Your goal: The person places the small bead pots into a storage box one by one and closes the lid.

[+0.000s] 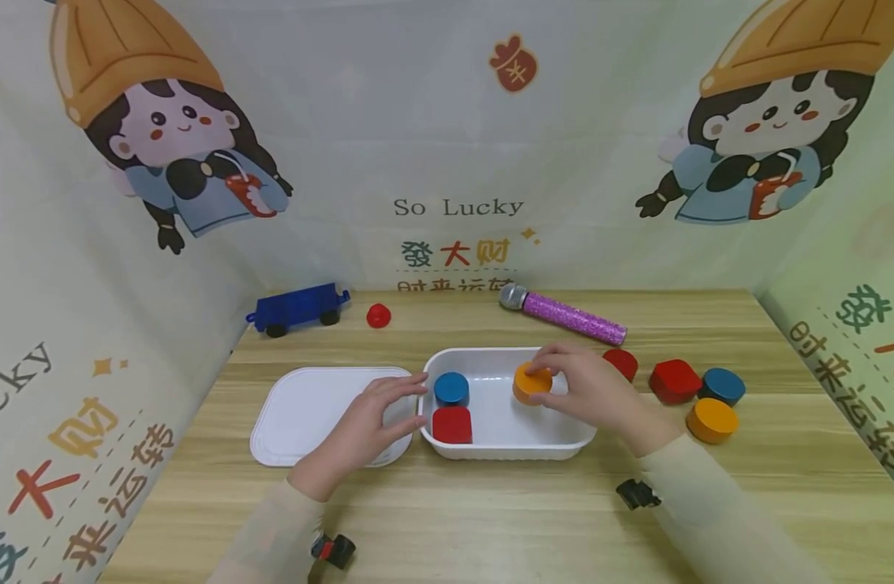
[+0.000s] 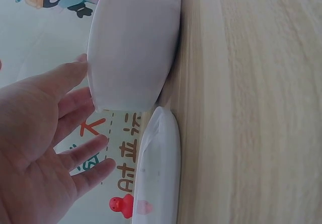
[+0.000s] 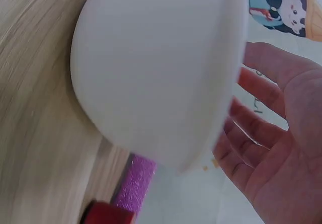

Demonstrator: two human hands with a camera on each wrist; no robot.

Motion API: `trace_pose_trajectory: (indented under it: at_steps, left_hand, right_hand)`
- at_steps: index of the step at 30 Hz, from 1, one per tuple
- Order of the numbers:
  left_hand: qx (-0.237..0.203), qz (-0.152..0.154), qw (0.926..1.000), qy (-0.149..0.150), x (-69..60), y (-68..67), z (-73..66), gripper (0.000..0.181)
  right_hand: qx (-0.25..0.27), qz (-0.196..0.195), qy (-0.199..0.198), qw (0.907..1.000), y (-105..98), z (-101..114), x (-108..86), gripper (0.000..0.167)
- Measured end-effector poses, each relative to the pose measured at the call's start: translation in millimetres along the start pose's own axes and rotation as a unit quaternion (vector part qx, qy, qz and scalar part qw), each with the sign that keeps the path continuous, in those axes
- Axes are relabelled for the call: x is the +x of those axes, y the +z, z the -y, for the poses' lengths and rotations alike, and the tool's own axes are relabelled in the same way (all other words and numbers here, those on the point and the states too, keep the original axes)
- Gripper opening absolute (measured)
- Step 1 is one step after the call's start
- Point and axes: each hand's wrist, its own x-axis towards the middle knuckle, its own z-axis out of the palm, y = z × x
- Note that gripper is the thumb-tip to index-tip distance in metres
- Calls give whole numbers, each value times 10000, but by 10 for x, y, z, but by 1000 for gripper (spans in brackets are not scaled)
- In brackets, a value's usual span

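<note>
My right hand (image 1: 582, 388) pinches an orange round block (image 1: 532, 384) between thumb and fingers, inside the white box (image 1: 509, 452). In the right wrist view the box wall hides the fingertips and the block. At the left end of the same box lie a blue round block (image 1: 451, 389) and, in front of it, a red squarish block (image 1: 452, 425). My left hand (image 1: 370, 426) is at the box's left end, fingers extended and spread, thumb and fingertips at the rim. Its palm shows in the left wrist view, holding nothing.
A white lid (image 1: 308, 414) lies left of the box. Right of it are red blocks (image 1: 676, 381), a blue block (image 1: 723, 385) and an orange block (image 1: 713, 420). Behind stand a blue toy wagon (image 1: 299, 309), a small red toy (image 1: 378, 315) and a purple microphone (image 1: 574, 317).
</note>
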Motion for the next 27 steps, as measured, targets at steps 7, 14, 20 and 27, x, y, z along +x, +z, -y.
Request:
trace_pose_trajectory:
  at_steps: [7, 14, 20, 27]
  left_hand:
    - [-6, -40, 10000, 30, -8, -8, 15, 49]
    - [-34, -21, 9999, 108, 10, -1, 29, 48]
    - [-90, -2, 9999, 56, 21, 4, 37, 48]
    - [-134, 32, 9999, -36, 13, 4, 33, 50]
  right_hand:
    - [93, 297, -121, 9994, 222, 91, 263, 33]
    - [72, 459, -241, 9986, 315, 185, 414, 32]
    - [206, 592, -48, 9980, 367, 211, 483, 32]
    - [252, 728, 177, 9969, 425, 207, 505, 34]
